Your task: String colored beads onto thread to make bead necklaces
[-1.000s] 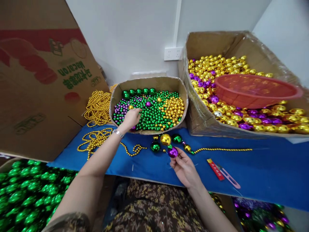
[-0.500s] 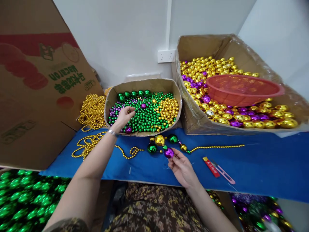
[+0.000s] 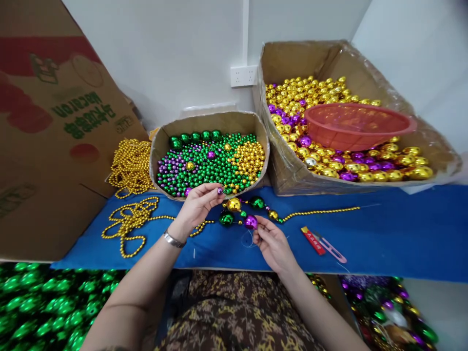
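Pinching small bead (image 3: 220, 191) in left hand (image 3: 197, 207), by bin (image 3: 219, 120); pinching purple ball (image 3: 250, 222) in right hand (image 3: 274, 244). Noted snips (image 3: 337, 255) at right.

Dark brown garment (image 3: 234, 314) with yellow and tan sprigs; silvery band (image 3: 174, 239) around the left hand's (image 3: 197, 207) wrist.

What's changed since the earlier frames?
The left hand has moved back from over the bead box toward the right hand, and a small purple bead now shows in its pinch. The right hand still holds the large purple bead; the pink snips stay put.
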The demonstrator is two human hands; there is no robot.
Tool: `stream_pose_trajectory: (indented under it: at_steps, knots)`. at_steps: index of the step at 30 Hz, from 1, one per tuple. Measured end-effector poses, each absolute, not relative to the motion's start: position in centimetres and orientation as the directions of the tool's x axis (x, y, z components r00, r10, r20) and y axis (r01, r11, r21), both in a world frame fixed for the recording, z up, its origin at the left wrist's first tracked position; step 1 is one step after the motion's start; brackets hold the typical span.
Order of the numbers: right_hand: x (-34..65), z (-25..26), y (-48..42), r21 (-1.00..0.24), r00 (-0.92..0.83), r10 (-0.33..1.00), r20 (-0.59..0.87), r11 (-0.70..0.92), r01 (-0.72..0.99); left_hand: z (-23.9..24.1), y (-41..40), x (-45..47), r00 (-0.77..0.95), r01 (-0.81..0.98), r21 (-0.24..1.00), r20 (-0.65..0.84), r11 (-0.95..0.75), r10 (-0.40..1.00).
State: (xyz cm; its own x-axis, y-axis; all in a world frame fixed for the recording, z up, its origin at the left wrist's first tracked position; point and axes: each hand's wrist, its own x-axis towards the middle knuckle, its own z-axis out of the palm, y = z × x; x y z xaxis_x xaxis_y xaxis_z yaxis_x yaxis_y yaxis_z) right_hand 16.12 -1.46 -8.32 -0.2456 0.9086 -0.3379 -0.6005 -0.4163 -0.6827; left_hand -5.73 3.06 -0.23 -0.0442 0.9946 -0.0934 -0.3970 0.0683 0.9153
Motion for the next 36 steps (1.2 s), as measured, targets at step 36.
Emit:
stream_pose_trajectory:
  at_steps: [36]
  knots:
    - [16.0,-2.5,3.1,-0.821,-0.383,0.858,0.342,0.471,0.323,4.9,1.8,-1.9,-0.063,0.074,0.953,0.298,-0.293,0.953]
